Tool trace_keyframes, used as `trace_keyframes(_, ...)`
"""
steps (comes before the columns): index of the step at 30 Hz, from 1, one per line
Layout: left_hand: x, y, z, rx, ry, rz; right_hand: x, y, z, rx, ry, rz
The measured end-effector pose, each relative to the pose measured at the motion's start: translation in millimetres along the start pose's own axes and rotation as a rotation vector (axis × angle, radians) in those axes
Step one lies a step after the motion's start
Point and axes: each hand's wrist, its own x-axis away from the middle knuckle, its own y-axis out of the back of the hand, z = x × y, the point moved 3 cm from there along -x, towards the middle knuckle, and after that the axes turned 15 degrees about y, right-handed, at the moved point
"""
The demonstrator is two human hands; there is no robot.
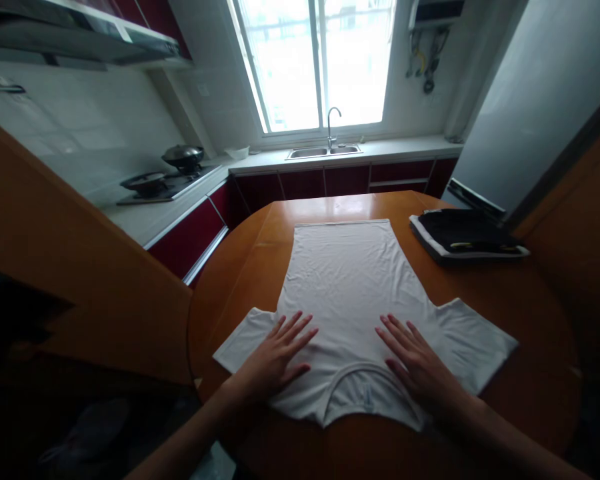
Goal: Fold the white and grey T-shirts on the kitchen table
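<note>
A white T-shirt [350, 287] lies spread on the round wooden table, its hem toward the window and its neckline toward me. Both short sleeves stick out to the sides. My left hand [279, 353] rests palm down on the shirt near the left sleeve, fingers spread. On the other side of the neckline, my right hand [414, 360] lies palm down with its fingers apart. Neither hand grips the fabric. Fine wrinkles run across the body of the shirt, and the right sleeve has some creases.
Folded dark and white clothes [465, 233] are stacked at the right of the wooden table [230, 280]. Beyond it are a counter with a sink [325, 151], a stove with two pans [183, 157] at the left, and a pale fridge [535, 100] at the right.
</note>
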Motion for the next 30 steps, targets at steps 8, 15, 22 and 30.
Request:
trace_keyframes(8,5,-7.5,-7,-0.015,-0.080,0.049,13,4,-6,-0.012,-0.066,0.028)
trace_keyframes(15,-116,9.3,56,-0.036,0.300,-0.171,-87,28,-127,0.136,-0.434,-0.005)
trace_keyframes(22,-151,-17.7,112,-0.067,0.469,-0.041,-76,7,-183,0.099,-0.604,0.112)
trace_keyframes(30,-226,9.4,119,-0.040,0.493,-0.072,-111,14,-203,0.107,-0.621,0.095)
